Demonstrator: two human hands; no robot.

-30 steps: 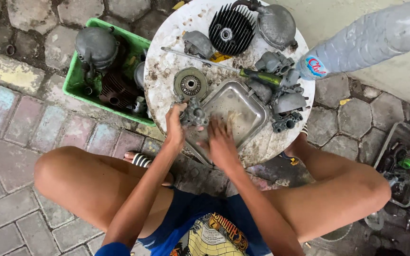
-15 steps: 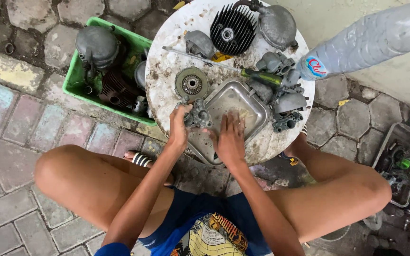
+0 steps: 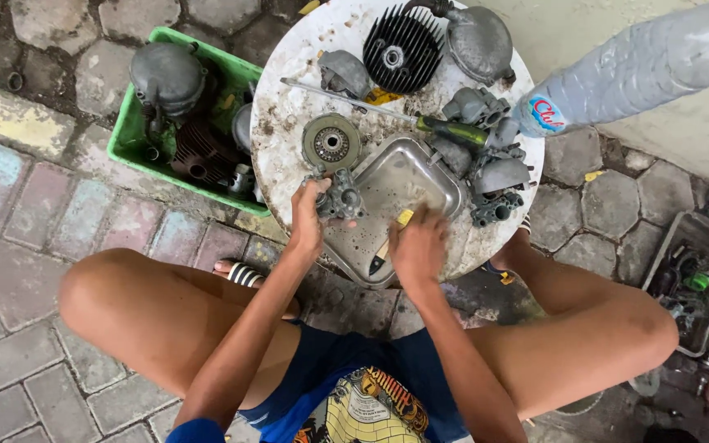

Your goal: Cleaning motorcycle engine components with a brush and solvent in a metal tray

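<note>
Two hands are showing, one metal tray [image 3: 408, 184], one screwdriver [image 3: 420, 123], one plastic bottle [image 3: 642, 70], one green crate [image 3: 137, 135], one finned cylinder head [image 3: 404, 47].

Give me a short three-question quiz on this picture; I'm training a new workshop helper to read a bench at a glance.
1. True or false: the left hand holds a small grey metal engine part over the metal tray.
2. Where does the green-handled screwdriver lie?
A. in the green crate
B. on the round white table
C. on the paving
3. Fill in: the black finned cylinder head sits at the table's ____ edge, seen from the person.

Key
1. True.
2. B: it lies on the round white table, above the tray; the green crate holds other engine parts.
3. Far. The right hand is over the tray's near edge, by a brush with a yellow handle.
</note>
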